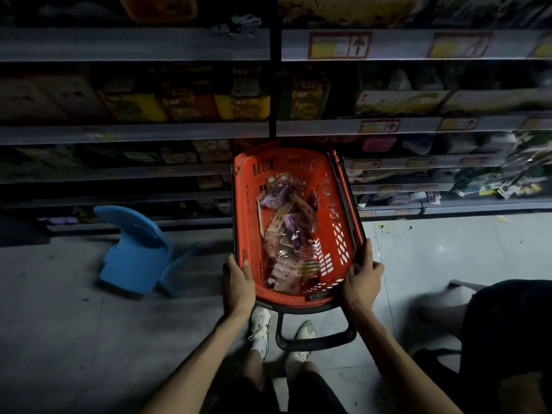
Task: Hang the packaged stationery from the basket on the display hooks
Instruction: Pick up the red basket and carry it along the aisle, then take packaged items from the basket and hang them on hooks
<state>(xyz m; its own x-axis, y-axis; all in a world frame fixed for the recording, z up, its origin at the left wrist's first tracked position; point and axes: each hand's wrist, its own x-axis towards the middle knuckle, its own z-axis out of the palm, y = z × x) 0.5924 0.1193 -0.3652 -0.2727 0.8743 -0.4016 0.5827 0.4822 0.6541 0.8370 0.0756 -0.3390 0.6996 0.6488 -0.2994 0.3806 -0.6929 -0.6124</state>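
A red plastic basket point(334, 204) with a black handle hangs in front of me above the floor, in a dim shop aisle. Inside it lie several clear packets of stationery point(288, 231) with purple and beige cards. My left hand point(237, 283) grips the basket's near left rim, thumb inside. My right hand point(363, 274) grips the near right rim, fingers over the edge. No display hooks can be made out in the dark shelving.
Shelves point(134, 132) stocked with boxed goods run across the top of the view, right behind the basket. A small blue plastic chair point(134, 249) stands on the floor to the left. Another person's legs point(490, 312) are at the right. My white shoes point(260, 327) are below the basket.
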